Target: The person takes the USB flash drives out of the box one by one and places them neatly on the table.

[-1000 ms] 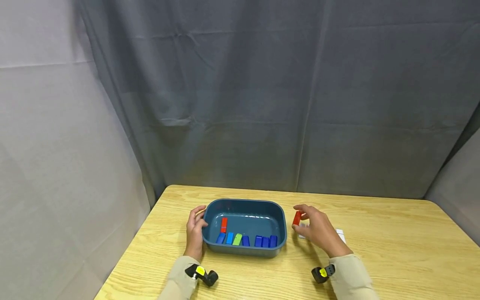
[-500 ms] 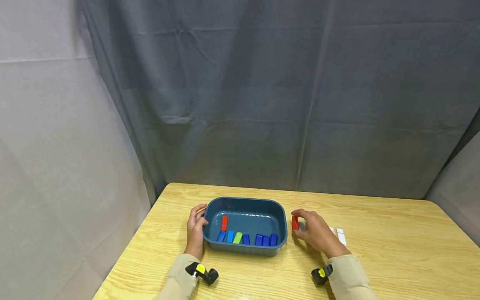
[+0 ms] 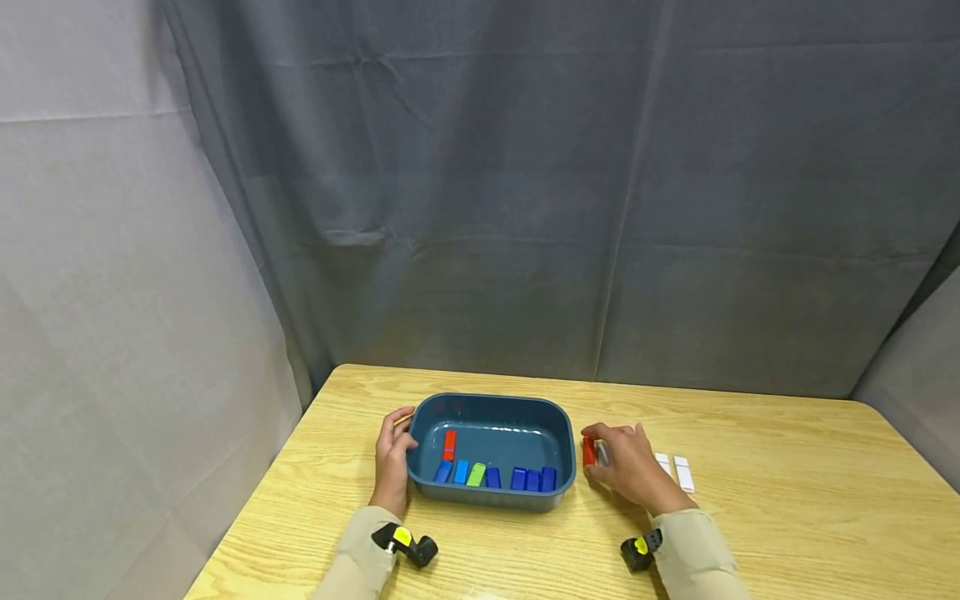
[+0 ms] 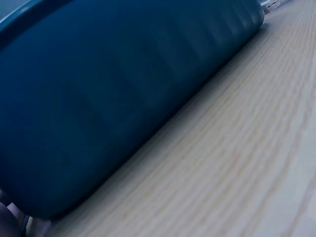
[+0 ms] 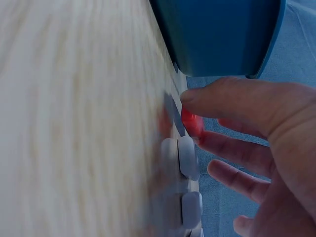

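My right hand [image 3: 628, 465] is just right of the bin, with thumb and fingertips pinching a red USB stick [image 3: 588, 452] low over the table. In the right wrist view the red USB stick [image 5: 191, 122] shows between thumb and fingers, close to a white USB stick [image 5: 188, 157]. At the bin's left end, my left hand [image 3: 392, 460] rests against the outside, thumb at the rim and fingers relaxed. The dark blue bin [image 3: 491, 502] holds another red stick [image 3: 449, 446], a green one [image 3: 476, 475] and several blue ones [image 3: 532, 481] along its near wall.
White USB sticks [image 3: 683, 473] lie on the wooden table [image 3: 787, 500] right of my right hand. A grey curtain [image 3: 480, 208] hangs behind the table, and a pale cloth wall [image 3: 112, 333] stands on the left.
My right hand has moved slightly left and down with the red USB stick, showing more of the white sticks behind it. The left hand stays at the bin.
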Available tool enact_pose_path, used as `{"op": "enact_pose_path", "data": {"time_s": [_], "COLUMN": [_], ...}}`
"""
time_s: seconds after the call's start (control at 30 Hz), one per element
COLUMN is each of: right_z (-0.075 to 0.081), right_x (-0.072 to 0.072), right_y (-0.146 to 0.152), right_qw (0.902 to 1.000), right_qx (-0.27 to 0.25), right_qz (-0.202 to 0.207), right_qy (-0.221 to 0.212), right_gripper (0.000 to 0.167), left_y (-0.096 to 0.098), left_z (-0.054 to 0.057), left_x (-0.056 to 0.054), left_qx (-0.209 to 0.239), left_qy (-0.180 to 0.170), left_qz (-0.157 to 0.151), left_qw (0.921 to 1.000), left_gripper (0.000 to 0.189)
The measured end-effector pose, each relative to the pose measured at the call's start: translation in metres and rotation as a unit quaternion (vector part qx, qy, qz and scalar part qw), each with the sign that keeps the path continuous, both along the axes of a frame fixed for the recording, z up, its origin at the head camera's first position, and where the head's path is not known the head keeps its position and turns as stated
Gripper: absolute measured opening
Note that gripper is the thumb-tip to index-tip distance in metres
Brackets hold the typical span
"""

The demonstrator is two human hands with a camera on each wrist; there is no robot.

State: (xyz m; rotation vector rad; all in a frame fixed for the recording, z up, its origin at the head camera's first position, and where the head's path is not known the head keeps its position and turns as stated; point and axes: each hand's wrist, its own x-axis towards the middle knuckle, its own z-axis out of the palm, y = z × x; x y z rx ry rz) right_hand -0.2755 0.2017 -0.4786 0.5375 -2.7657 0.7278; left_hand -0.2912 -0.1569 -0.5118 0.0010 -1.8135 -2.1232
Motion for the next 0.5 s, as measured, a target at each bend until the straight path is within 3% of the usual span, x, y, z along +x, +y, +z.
{"op": "enact_pose_path", "data": {"time_s": [0.5], "right_z": [0.0002], "right_x": [-0.0002], "right_y": [-0.001], "right_qw": [0.9992], "right_qx": [0.011], "right_qz": [-0.015], "right_qy": [-0.035], "right_gripper": [0.049], "left_y": [-0.0016], "left_z": [0.0048], "left_x": [0.0011], "left_qx": [0.005], "left_qy": [-0.022], "left_qz": [-0.014], "left_qw": [0.9997], "left_gripper": [0.051]}}
